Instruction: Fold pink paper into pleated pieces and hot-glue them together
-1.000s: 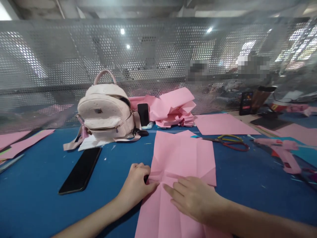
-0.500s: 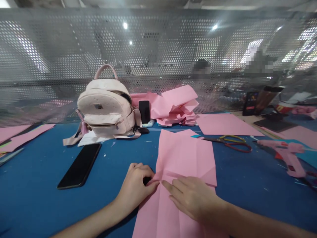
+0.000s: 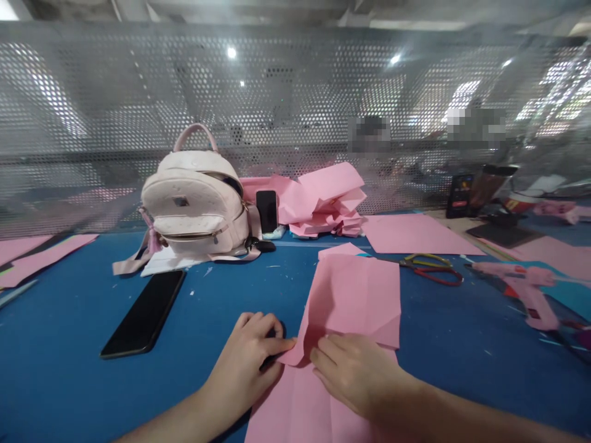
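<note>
A creased sheet of pink paper (image 3: 357,295) lies in front of me, partly folded, its left edge lifted and curling upward. My left hand (image 3: 252,354) pinches the lower left corner of the folded layer between thumb and fingers. On the paper's middle, just right of that corner, my right hand (image 3: 355,372) presses with bent fingers held together; its thumb is hidden. Beyond the paper's upper right lie scissors (image 3: 438,271) with red and yellow handles, their blades partly covered by the paper.
A pale pink backpack (image 3: 194,200) stands at the back, beside an upright phone (image 3: 266,211) and a crumpled pink paper pile (image 3: 323,200). A black phone (image 3: 145,314) lies left. A pink glue gun (image 3: 526,292) is at right. Behind runs a perforated metal panel (image 3: 295,98).
My left hand has drawn the paper's lower left corner a little toward me, and the left edge now curls up more. The right hand's fingers have bent in from pointing.
</note>
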Available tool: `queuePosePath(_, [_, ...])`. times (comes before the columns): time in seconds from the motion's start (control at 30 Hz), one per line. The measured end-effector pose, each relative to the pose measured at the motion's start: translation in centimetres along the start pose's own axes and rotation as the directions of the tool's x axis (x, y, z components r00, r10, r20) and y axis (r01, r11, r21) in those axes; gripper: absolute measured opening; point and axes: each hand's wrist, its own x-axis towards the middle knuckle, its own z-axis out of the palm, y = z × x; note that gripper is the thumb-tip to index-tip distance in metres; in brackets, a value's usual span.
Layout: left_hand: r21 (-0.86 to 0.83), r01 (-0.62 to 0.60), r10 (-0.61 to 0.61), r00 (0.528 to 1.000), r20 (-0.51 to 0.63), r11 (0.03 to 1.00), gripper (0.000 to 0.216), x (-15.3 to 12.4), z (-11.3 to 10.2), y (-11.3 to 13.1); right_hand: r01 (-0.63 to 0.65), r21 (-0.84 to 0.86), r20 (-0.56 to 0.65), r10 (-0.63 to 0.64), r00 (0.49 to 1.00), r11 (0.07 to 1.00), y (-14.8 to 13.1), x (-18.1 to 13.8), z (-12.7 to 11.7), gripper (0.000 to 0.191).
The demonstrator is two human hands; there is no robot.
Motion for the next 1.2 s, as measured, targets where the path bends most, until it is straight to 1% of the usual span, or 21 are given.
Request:
queuePosePath(0.1, [0.100, -0.078, 0.073, 0.996, 0.048, 0.992, 0.047, -0.5, -0.2, 0.1, -0.012, 0.025, 0.020, 0.012, 1.000, 1.000, -0.1, -0.3, 0.4, 0.013])
queuePosePath(0.23, [0.188, -0.185, 0.163, 0.979, 0.125, 0.965, 0.041, -0.9, -0.7, 0.2, -0.042, 0.006, -0.027, 0.042, 0.999, 0.999, -0.2, -0.5, 0.7, 0.022])
queuePosePath(0.3, [0.216, -0.210, 0.177, 0.971, 0.161, 0.953, 0.037, -1.2, -1.0, 0.2, -0.031, 0.005, -0.037, 0.031, 0.999, 1.000, -0.2, -0.4, 0.6, 0.022])
queuePosePath(0.37, [0.244, -0.222, 0.181, 0.967, 0.178, 0.944, 0.033, -1.6, -1.3, 0.1, -0.009, 0.001, -0.018, 0.010, 1.000, 1.000, -0.1, -0.4, 0.4, 0.019])
queuePosePath(0.47, [0.304, -0.253, 0.210, 0.963, 0.169, 0.918, 0.036, -2.5, -1.5, -0.3, -0.011, -0.014, -0.029, 0.011, 1.000, 1.000, 0.0, -0.2, 0.0, 0.018])
queuePosePath(0.6, [0.403, -0.332, 0.308, 0.943, 0.126, 0.853, 0.041, -3.8, -1.4, -1.0, -0.016, -0.035, -0.097, 0.013, 0.995, 0.999, 0.0, 0.0, -0.1, 0.027])
queuePosePath(0.67, [0.423, -0.347, 0.344, 0.935, 0.087, 0.837, 0.042, -4.4, -1.4, -1.3, -0.009, -0.044, -0.106, 0.005, 0.994, 0.999, 0.1, 0.0, -0.1, 0.030])
queuePosePath(0.77, [0.428, -0.348, 0.359, 0.931, 0.057, 0.834, 0.045, -5.1, -1.5, -1.7, 0.007, -0.062, -0.123, -0.015, 0.992, 0.998, 0.2, 0.0, 0.1, 0.033])
queuePosePath(0.87, [0.398, -0.343, 0.339, 0.937, 0.084, 0.851, 0.050, -5.3, -1.7, -1.8, 0.015, -0.068, -0.118, -0.023, 0.993, 0.998, 0.1, -0.2, 0.2, 0.033])
queuePosePath(0.97, [0.325, -0.305, 0.261, 0.950, 0.174, 0.895, 0.054, -5.1, -2.3, -1.4, -0.005, -0.066, -0.059, 0.001, 0.998, 0.998, 0.0, -0.3, 0.2, 0.035])
queuePosePath(1.1, [0.215, -0.182, 0.107, 0.942, 0.319, 0.959, 0.061, -3.7, -3.4, -0.1, -0.010, -0.064, -0.017, 0.009, 1.000, 0.998, -0.1, -0.5, -0.2, 0.037])
queuePosePath(1.2, [0.195, -0.147, 0.067, 0.928, 0.367, 0.970, 0.066, -2.2, -3.8, 0.7, -0.030, -0.040, 0.038, 0.032, 0.999, 0.999, -0.2, -0.4, -0.7, 0.032])
